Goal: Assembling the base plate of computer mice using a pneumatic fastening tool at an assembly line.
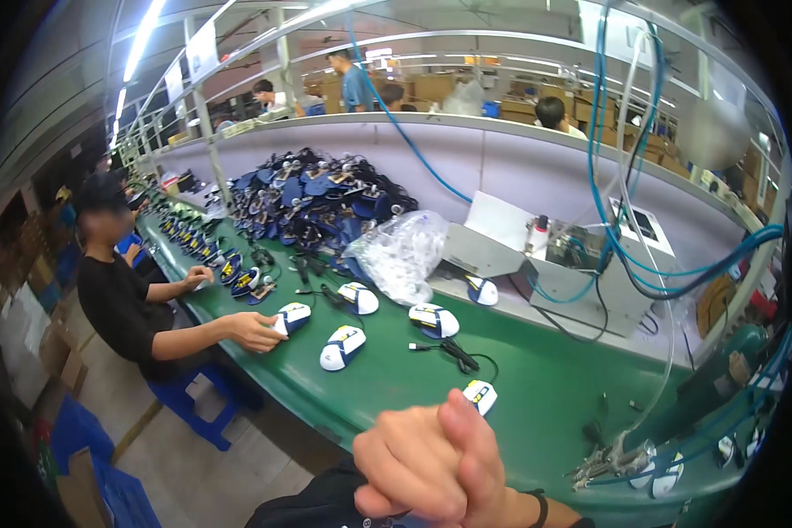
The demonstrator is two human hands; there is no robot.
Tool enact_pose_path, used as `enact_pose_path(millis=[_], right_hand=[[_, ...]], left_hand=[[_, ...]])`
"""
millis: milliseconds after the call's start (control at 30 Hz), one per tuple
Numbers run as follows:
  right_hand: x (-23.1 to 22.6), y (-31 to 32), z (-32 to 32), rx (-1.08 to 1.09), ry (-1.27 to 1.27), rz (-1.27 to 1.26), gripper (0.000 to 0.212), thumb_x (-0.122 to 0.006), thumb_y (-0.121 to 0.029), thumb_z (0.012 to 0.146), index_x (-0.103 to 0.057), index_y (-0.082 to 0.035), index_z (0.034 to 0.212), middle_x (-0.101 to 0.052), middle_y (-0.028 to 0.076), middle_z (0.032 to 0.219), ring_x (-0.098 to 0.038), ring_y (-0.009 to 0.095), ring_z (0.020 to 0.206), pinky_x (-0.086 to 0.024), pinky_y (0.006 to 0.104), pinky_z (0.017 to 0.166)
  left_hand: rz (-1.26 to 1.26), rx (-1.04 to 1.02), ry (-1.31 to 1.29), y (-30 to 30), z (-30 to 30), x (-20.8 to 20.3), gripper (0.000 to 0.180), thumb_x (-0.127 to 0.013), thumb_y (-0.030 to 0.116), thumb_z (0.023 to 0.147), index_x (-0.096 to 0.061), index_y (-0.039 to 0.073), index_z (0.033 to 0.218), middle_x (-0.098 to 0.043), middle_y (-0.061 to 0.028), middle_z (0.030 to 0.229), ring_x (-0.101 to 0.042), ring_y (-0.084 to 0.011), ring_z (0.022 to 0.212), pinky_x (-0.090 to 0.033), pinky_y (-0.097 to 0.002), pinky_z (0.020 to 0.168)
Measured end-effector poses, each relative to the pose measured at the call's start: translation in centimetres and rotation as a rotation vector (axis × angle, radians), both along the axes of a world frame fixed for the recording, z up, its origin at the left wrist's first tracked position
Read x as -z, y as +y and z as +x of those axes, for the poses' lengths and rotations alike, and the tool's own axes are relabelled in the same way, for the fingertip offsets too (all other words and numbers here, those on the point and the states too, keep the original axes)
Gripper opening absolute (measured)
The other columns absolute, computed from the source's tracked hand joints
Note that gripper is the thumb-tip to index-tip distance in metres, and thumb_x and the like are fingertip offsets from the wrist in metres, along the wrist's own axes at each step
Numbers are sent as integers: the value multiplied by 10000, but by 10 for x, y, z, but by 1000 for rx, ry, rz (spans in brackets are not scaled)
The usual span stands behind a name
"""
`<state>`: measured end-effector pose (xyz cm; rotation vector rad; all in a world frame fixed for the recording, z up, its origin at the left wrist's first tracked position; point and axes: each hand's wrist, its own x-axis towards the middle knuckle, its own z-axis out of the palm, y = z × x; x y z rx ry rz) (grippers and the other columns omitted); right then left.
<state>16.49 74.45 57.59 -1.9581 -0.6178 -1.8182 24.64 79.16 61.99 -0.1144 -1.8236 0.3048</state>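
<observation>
My right hand (427, 462) is raised at the near edge of the green table, its fingers curled and its thumb lying up along them. Whether it holds anything is hidden by the fingers. A dark band circles that wrist. Just beyond it lies a white, blue and yellow computer mouse (480, 397), partly covered by the hand. More such mice sit farther off: one white-backed mouse (342, 348), another mouse (433, 320) and a third mouse (358, 298). A coiled black cable (456, 354) with a plug lies among them. My left hand does not show.
At the left a co-worker's hand (255, 331) touches a mouse (292, 318). A heap of blue mouse parts (312, 198) and a clear plastic bag (405, 251) lie at the back. Grey metal boxes (581, 286), hanging blue hoses (596, 167) and metal tools (612, 462) stand rightward.
</observation>
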Motion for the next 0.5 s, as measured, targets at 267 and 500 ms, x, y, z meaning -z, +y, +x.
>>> enact_pose_path(millis=[267, 500], right_hand=[[-30, -29, -21, -501, 524, -106, 352, -653, -248, 936, -600, -5, 1186, -508, 183, 1421, -575, 294, 1243, -499, 404, 979], [-2, 13, 47, -2508, -420, -25, 165, -639, -194, 945, -711, -48, 920, -701, 12, 865, -637, 41, 781, -501, 207, 731]], left_hand=[[-14, -801, 570, 16, -7, -11, 537, -418, 522, 1036, -692, 60, 1026, -662, -175, 1053, -592, -309, 935, -459, -500, 867], [539, -166, -144, -22, -20, -28, 515, -623, 525, 950, -713, 18, 943, -702, -125, 1060, -676, -315, 896, -535, -361, 717]])
